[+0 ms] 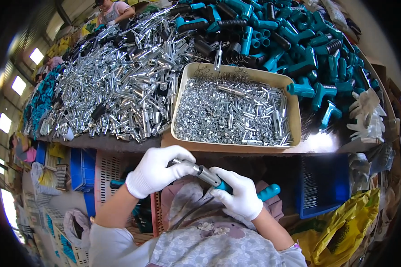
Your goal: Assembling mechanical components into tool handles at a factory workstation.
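Both my hands wear white gloves and meet in front of my lap, below the table edge. My left hand (158,170) grips a short silver metal tube (196,168) at its near end. My right hand (238,192) holds a teal plastic handle (268,192) that the tube runs into. A beige tray (294,111) full of small silver metal parts sits on the table just beyond my hands. A spring and a metal pin stick up at the tray's far rim.
A large heap of silver tubes (120,80) covers the table's left, teal and black handles (298,44) the right. A pair of white gloves (365,113) lies at the right edge. Blue crates (323,187), a yellow bag (343,227) and another person (113,11) surround it.
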{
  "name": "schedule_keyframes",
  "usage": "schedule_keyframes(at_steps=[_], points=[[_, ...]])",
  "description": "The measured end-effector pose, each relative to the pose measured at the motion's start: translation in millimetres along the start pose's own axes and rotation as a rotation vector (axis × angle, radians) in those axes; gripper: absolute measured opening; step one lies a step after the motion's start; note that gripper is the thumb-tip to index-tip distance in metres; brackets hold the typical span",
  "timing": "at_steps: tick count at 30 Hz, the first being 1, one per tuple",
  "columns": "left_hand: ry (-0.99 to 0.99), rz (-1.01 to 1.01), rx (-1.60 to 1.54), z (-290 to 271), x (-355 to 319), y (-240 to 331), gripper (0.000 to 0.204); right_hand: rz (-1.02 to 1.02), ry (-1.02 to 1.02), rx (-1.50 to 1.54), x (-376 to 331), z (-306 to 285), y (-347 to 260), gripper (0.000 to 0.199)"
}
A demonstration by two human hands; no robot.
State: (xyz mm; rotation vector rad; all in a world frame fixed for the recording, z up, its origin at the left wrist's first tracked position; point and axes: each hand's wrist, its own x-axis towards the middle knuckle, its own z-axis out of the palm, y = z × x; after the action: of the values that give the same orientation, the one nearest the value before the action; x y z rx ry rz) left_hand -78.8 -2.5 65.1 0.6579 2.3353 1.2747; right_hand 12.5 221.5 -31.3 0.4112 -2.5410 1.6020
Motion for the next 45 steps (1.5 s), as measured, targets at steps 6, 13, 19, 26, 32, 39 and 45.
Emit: schedule_keyframes(at_steps=[6,13,19,26,32,39,45], points=[[0.068,-0.288,-0.295,25.2,-27.1,-35.3,0.022,-0.129,0.018,-0.387,-2.0,13.1,-1.5,0.052],[0.034,0.573,0.318,30.8,-34.8,-46.1,0.031,0.015,-0.191,-0.122,-7.5,10.5,8.2,0.039],[0.078,-0.120,-0.262,18.8,-42.3,-53.6,0.049,0.011,-0.140,-0.191,-8.6,16.9,5.9,0.038],[0.144,0.519,0.312,30.3,-36.3,-48.7,0.029,0.000,-0.144,-0.218,-8.7,10.3,5.1,0.037],[0.094,0.571,0.325,35.1,-36.9,-49.6,0.024,-0.031,-0.155,-0.236,-9.2,9.1,8.4,0.037],[0.079,0.067,0.044,43.9,-46.0,-57.0,0.023,-0.043,-0.164,-0.329,-9.3,12.5,8.0,0.036],[0.178,0.015,0.062,41.2,-44.0,-43.4,0.023,-0.007,-0.171,-0.352,-8.3,6.4,5.0,0.037]])
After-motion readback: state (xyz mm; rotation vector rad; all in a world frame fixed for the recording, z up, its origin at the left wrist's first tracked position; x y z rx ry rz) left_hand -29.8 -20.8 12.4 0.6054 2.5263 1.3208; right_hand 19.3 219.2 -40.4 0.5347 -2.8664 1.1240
